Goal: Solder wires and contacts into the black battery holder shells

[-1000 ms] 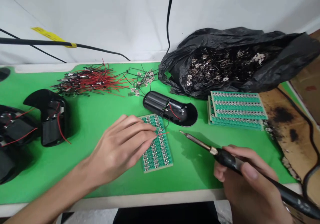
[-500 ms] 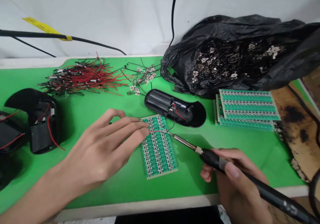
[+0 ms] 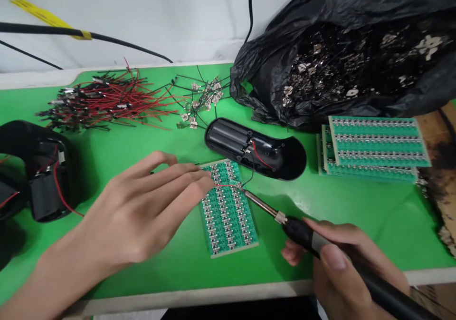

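Note:
My right hand (image 3: 351, 263) grips a black soldering iron (image 3: 301, 234), its metal tip resting at the right column of a green circuit board panel (image 3: 223, 222). My left hand (image 3: 149, 210) lies over the panel's left edge, fingers together. From its fingertips a thin red wire (image 3: 224, 185) runs across the panel to the iron's tip; the thumb is hidden. A dark wire (image 3: 252, 173) curves from near the tip up to a curved black plastic housing (image 3: 285, 160) just behind the panel. Inside that housing a short red wire also shows.
Behind lie a heap of red and black wires (image 3: 107, 99) and loose metal contacts (image 3: 206, 99). A black plastic bag (image 3: 263, 80) of metal parts stands back right, near stacked circuit panels (image 3: 381, 141) and a scorched board (image 3: 441, 177). More black housings (image 3: 50, 191) sit left.
The view has shifted slightly closer, so surrounding things sit farther outward. Both hands keep nearly the same pose, and the iron's tip stays at the wire on the panel.

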The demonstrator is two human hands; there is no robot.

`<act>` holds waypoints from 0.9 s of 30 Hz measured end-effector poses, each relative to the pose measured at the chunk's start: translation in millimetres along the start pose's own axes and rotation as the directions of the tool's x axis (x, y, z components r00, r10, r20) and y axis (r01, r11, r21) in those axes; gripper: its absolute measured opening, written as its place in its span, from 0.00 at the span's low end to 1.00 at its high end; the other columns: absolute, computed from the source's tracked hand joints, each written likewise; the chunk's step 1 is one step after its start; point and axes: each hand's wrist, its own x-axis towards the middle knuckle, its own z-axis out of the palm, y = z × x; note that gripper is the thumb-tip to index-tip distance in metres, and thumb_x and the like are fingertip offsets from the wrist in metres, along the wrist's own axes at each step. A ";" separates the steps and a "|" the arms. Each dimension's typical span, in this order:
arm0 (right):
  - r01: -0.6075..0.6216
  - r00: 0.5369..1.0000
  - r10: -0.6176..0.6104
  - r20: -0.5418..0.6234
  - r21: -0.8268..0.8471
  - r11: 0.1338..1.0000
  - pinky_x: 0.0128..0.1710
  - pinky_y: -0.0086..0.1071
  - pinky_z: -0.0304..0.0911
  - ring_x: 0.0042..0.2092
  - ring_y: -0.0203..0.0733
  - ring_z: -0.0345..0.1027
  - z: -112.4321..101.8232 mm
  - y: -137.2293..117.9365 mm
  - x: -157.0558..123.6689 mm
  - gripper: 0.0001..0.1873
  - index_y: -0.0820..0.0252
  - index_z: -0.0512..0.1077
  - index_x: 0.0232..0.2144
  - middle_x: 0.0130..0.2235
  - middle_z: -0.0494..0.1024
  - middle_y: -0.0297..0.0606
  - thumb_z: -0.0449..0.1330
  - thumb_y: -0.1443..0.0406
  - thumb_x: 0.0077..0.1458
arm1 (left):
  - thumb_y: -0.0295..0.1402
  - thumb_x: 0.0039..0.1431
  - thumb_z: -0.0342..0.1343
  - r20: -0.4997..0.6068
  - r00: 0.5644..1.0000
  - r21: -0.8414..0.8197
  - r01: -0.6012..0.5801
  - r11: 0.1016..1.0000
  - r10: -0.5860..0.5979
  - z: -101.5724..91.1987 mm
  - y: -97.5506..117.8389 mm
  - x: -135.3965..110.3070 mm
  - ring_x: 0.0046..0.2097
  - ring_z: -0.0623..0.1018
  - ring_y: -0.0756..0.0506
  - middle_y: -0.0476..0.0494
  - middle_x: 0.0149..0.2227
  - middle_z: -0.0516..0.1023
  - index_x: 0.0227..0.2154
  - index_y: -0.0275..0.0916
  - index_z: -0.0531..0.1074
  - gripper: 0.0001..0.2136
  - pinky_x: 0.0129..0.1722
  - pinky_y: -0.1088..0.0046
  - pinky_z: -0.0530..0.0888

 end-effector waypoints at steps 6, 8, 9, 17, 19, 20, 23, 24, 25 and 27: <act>-0.001 0.999 -0.002 -0.044 -0.059 0.998 0.24 0.23 0.77 0.24 0.36 0.81 0.0 -2.5 3.4 0.08 0.49 0.87 0.41 0.29 0.87 0.31 0.72 0.54 0.66 | 0.25 0.78 0.43 0.027 1.000 -0.022 -0.005 1.000 0.006 -3.8 2.6 9.2 0.53 0.89 0.37 0.38 0.53 0.89 0.56 0.38 0.73 0.15 0.45 0.54 0.84; -0.025 0.997 0.019 -0.076 -0.074 0.997 0.24 0.24 0.77 0.23 0.37 0.81 3.7 -6.7 2.0 0.10 0.49 0.87 0.40 0.29 0.87 0.31 0.73 0.52 0.64 | 0.25 0.78 0.43 0.021 1.000 -0.025 0.002 1.000 -0.002 -4.2 3.2 11.8 0.51 0.89 0.37 0.38 0.51 0.89 0.55 0.39 0.73 0.15 0.43 0.54 0.84; -0.041 0.995 0.034 -0.092 -0.079 0.996 0.23 0.25 0.77 0.24 0.37 0.81 5.6 -8.7 1.0 0.11 0.48 0.87 0.40 0.29 0.87 0.30 0.74 0.51 0.64 | 0.26 0.79 0.43 0.023 1.000 -0.023 -0.004 1.000 0.005 -4.1 3.4 12.5 0.51 0.89 0.37 0.38 0.51 0.89 0.55 0.39 0.73 0.15 0.43 0.54 0.84; -0.163 0.971 0.149 -0.186 -0.061 0.985 0.26 0.27 0.79 0.25 0.37 0.81 11.2 -14.1 -4.1 0.16 0.49 0.86 0.39 0.30 0.87 0.30 0.77 0.47 0.59 | 0.24 0.79 0.42 0.028 0.999 0.010 -0.031 0.999 0.031 -3.1 4.1 14.6 0.50 0.90 0.36 0.37 0.48 0.90 0.54 0.36 0.73 0.14 0.45 0.54 0.82; -0.147 0.975 0.132 -0.179 -0.073 0.987 0.26 0.28 0.79 0.25 0.37 0.80 10.1 -13.0 -4.3 0.16 0.50 0.86 0.39 0.30 0.87 0.31 0.76 0.47 0.59 | 0.25 0.80 0.42 0.027 0.999 0.018 -0.034 0.999 0.033 -4.0 3.6 14.8 0.49 0.90 0.38 0.38 0.47 0.90 0.53 0.36 0.73 0.14 0.44 0.55 0.82; -0.138 0.977 0.123 -0.175 -0.078 0.987 0.25 0.28 0.79 0.25 0.38 0.80 9.4 -12.5 -4.5 0.16 0.50 0.86 0.40 0.31 0.88 0.32 0.76 0.47 0.60 | 0.25 0.80 0.42 0.022 0.999 0.022 -0.033 0.999 0.032 -4.4 3.4 14.9 0.49 0.90 0.38 0.39 0.46 0.90 0.52 0.36 0.73 0.14 0.44 0.55 0.82; -0.123 0.982 0.109 -0.153 -0.088 0.988 0.27 0.28 0.79 0.26 0.38 0.81 7.8 -11.5 -4.8 0.15 0.51 0.86 0.41 0.32 0.88 0.33 0.76 0.49 0.61 | 0.25 0.80 0.41 0.003 1.000 0.033 -0.020 0.999 0.020 -4.8 3.6 15.8 0.49 0.90 0.40 0.40 0.46 0.90 0.52 0.37 0.73 0.14 0.43 0.56 0.83; -0.119 0.984 0.105 -0.144 -0.094 0.988 0.27 0.28 0.79 0.26 0.38 0.82 7.5 -11.4 -4.9 0.15 0.51 0.86 0.41 0.32 0.88 0.33 0.75 0.49 0.62 | 0.25 0.80 0.41 -0.009 1.000 0.037 -0.018 0.999 0.018 -4.8 3.9 16.4 0.49 0.90 0.40 0.41 0.46 0.90 0.52 0.38 0.73 0.14 0.43 0.57 0.83; -0.114 0.986 0.100 -0.136 -0.099 0.989 0.27 0.29 0.79 0.26 0.39 0.82 7.3 -11.4 -4.8 0.14 0.51 0.86 0.42 0.31 0.88 0.33 0.75 0.50 0.62 | 0.25 0.81 0.41 -0.012 1.000 0.039 -0.018 0.999 0.018 -4.8 4.3 17.0 0.49 0.90 0.40 0.42 0.46 0.90 0.52 0.39 0.73 0.14 0.43 0.57 0.83; -0.102 0.988 0.088 -0.127 -0.108 0.989 0.27 0.29 0.79 0.26 0.39 0.81 7.0 -11.3 -4.4 0.14 0.51 0.86 0.41 0.31 0.88 0.33 0.75 0.50 0.63 | 0.25 0.80 0.42 0.003 1.000 0.031 -0.016 0.999 0.016 -5.4 5.1 17.7 0.50 0.89 0.40 0.42 0.47 0.90 0.52 0.40 0.73 0.14 0.44 0.56 0.83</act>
